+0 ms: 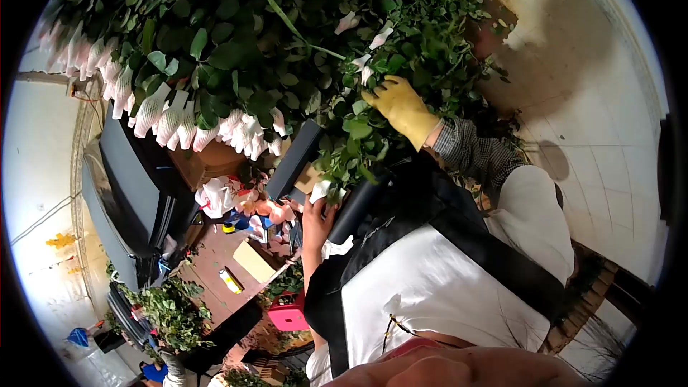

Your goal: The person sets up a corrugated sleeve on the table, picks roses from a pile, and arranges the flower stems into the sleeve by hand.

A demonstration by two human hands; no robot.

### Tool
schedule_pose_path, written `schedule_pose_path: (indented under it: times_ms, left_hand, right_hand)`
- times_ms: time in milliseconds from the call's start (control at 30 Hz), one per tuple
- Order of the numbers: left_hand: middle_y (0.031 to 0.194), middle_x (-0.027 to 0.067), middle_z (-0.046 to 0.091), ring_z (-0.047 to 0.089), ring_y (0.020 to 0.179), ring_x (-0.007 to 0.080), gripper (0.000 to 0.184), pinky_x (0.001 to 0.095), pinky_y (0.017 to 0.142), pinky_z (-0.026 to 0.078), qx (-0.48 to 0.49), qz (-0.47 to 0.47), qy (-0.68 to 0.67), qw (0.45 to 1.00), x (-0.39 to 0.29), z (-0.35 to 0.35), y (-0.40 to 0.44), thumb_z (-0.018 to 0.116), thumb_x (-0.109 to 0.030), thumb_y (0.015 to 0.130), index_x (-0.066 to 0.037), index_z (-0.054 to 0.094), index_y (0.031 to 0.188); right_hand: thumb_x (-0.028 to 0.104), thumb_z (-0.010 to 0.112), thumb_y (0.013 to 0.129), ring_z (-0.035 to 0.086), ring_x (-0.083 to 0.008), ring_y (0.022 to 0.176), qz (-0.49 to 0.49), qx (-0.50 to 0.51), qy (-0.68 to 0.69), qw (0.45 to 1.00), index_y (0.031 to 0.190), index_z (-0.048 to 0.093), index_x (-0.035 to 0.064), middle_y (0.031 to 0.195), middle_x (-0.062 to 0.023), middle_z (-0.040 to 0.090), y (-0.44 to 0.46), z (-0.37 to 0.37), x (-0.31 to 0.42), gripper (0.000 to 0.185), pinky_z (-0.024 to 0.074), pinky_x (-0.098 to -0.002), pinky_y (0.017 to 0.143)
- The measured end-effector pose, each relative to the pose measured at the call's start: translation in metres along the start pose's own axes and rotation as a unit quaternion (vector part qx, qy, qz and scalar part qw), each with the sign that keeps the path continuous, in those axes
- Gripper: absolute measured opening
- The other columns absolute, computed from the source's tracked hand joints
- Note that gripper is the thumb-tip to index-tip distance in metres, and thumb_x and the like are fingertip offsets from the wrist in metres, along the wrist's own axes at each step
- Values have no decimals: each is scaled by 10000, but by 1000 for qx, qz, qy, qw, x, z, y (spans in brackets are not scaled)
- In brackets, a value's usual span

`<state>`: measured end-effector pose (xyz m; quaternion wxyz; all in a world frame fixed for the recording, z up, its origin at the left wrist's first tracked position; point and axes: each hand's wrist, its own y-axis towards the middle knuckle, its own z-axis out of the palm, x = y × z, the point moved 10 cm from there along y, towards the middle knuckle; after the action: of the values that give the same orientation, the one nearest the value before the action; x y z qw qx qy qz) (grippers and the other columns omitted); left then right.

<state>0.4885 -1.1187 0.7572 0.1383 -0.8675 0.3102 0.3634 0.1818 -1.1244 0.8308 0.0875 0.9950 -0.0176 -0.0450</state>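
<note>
A large heap of leafy green stems (236, 50) fills the top of the view, with flower heads in white mesh sleeves (168, 118) along its left edge. My right hand (403, 109), in a yellow glove, lies at the leaves near the heap's lower right, its fingers bent; whether they grip a stem is hidden. My bare left hand (317, 221) is at a white sleeved flower head (322, 190) on a leafy stem, between two dark padded bars (295, 160). The left fingers are partly covered by the flower head and leaves.
On the left stands a dark grey machine or case (136, 186). A wooden table (208, 269) bears a cardboard box (254, 261), a yellow-and-white tube (231, 280) and loose petals. A pink-red container (288, 312) is below. Another person's striped sleeve (174, 369) shows at the bottom left.
</note>
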Motion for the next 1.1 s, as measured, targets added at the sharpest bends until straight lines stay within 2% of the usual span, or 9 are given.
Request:
schedule_pose_path:
  times_ms: [67, 233, 400, 533, 600, 667, 800, 933, 1100]
  left_hand:
    - [1104, 197, 603, 593, 950, 380, 449, 419, 824, 492, 41, 19, 42, 998, -2, 3, -2, 774, -147, 815, 24, 581, 1182]
    - [1119, 165, 652, 637, 1039, 372, 669, 399, 908, 508, -48, -69, -94, 992, -3, -10, 2, 801, -63, 744, -20, 513, 1346]
    - [1175, 114, 627, 614, 1041, 323, 271, 431, 852, 487, 40, 56, 155, 986, -27, -3, 17, 663, -176, 858, -36, 671, 1090]
    - [1259, 86, 553, 510, 1179, 292, 199, 448, 946, 435, -7, 144, 299, 943, -59, -8, 26, 664, -192, 816, -70, 681, 972]
    - [1263, 114, 544, 518, 1169, 323, 243, 461, 965, 440, -24, 178, 280, 943, -71, -21, 29, 700, -199, 805, -65, 676, 1006]
    - [1232, 149, 539, 567, 1074, 374, 278, 435, 913, 491, 45, 59, 117, 990, -5, 4, 24, 724, -197, 810, -70, 675, 1052]
    - [1288, 145, 510, 552, 1131, 343, 297, 456, 913, 485, 9, 57, 231, 971, -15, -6, 14, 710, -237, 833, -150, 694, 1116]
    - [1489, 74, 412, 492, 1247, 313, 322, 452, 1001, 433, 41, 111, 271, 955, -25, -6, 19, 691, -308, 846, -156, 699, 1130]
    - [1196, 161, 525, 551, 1112, 341, 353, 433, 944, 462, 5, 24, 229, 973, -14, -8, 12, 747, -185, 794, -147, 699, 1142]
  right_hand:
    - [108, 553, 840, 664, -217, 824, -47, -63, -20, 997, 1135, 676, 157, 844, -24, 684, -4, 40, 11, 323, 487, -364, 889]
    - [118, 569, 859, 683, -260, 808, 8, 97, 44, 994, 1037, 692, 126, 778, -52, 694, -1, 74, -1, 218, 525, -409, 695]
    - [193, 495, 957, 679, -302, 839, -19, 148, 163, 975, 1117, 674, 62, 838, -122, 700, -7, 128, 5, 273, 536, -420, 739]
    - [230, 514, 949, 693, -306, 912, -63, 267, 22, 961, 1172, 672, 44, 905, -113, 728, -4, 148, 13, 331, 549, -417, 750]
    - [239, 563, 912, 700, -288, 925, -121, 247, -14, 961, 1104, 701, 70, 891, -99, 732, -8, 120, 19, 290, 553, -418, 738]
    - [167, 560, 879, 709, -265, 873, -146, 224, 9, 964, 1064, 690, 98, 876, -74, 727, -11, 91, 19, 236, 553, -398, 714]
    - [74, 580, 823, 678, -289, 803, -77, 178, 84, 977, 1077, 700, 141, 803, -74, 697, 1, 44, 10, 289, 520, -429, 702]
    - [55, 637, 776, 645, -323, 800, -197, 24, 190, 962, 946, 704, 105, 766, -93, 663, 5, 13, 24, 190, 506, -433, 722]
    - [123, 637, 839, 663, -323, 803, -121, 50, 180, 975, 985, 706, 133, 848, -95, 696, 5, 35, -43, 161, 527, -452, 751]
